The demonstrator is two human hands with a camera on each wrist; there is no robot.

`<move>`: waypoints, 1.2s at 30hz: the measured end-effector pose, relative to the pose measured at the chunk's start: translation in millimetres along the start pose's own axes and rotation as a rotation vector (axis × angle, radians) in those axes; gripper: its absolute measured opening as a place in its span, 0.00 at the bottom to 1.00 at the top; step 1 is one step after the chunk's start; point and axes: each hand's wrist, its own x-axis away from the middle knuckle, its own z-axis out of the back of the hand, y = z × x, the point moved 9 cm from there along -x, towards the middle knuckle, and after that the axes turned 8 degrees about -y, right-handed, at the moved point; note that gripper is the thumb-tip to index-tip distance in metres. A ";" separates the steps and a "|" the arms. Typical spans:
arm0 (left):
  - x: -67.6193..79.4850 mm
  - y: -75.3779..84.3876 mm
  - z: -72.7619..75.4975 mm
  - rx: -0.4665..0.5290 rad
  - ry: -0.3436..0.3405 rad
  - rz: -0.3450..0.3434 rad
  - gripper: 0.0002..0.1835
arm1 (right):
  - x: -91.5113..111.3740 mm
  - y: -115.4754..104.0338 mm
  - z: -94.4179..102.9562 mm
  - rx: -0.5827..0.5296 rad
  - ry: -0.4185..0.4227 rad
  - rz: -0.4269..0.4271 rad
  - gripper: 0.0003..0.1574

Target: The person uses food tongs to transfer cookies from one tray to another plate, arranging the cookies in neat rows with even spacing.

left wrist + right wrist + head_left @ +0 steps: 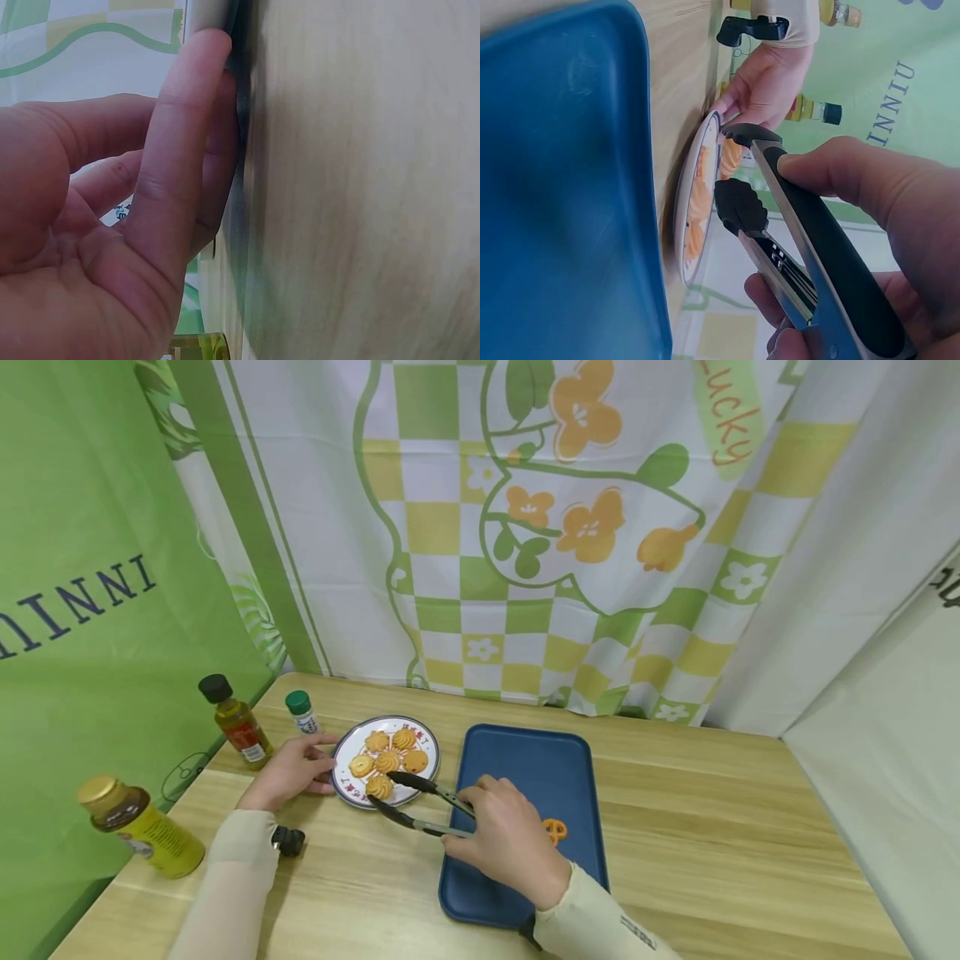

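Black-tipped metal tongs (423,806) are in my right hand (513,839), thumb on one arm and fingers on the other. Their tips stand apart over the near side of a round plate (347,789), around a swirled cookie (379,787); whether they touch it I cannot tell. Several golden cookies lie on this plate. My left hand (292,770) touches the plate's left rim with spread, fairly straight fingers, seen close up in the left wrist view. Under my right forearm lies a blue tray (525,760) with a pretzel (555,832) on it, partly hidden by the hand.
Left of the plate stand a dark-capped oil bottle (242,727), a green-capped shaker (302,710) and a gold-capped yellow bottle (153,831). Patterned curtains (480,610) hang behind the wooden table (697,827) and at its sides.
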 end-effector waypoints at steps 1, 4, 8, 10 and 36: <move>0.0 -0.2 -0.1 -0.001 -0.002 -0.001 0.31 | -3.6 -1.7 -1.3 0.004 0.000 0.001 0.32; 0.1 -1.7 0.6 0.003 0.004 0.006 0.31 | -13.5 -5.0 -4.8 0.002 -0.005 -0.005 0.33; 0.2 -2.4 0.2 0.008 0.000 0.004 0.31 | -22.0 -6.0 -8.8 -0.005 -0.023 -0.019 0.34; -0.2 -2.2 -0.2 0.004 -0.005 0.000 0.31 | -24.0 -5.7 -10.1 -0.002 -0.028 -0.025 0.34; 0.1 0.9 -1.1 -0.003 -0.010 0.002 0.31 | -21.2 -0.5 -11.4 -0.021 -0.037 -0.044 0.36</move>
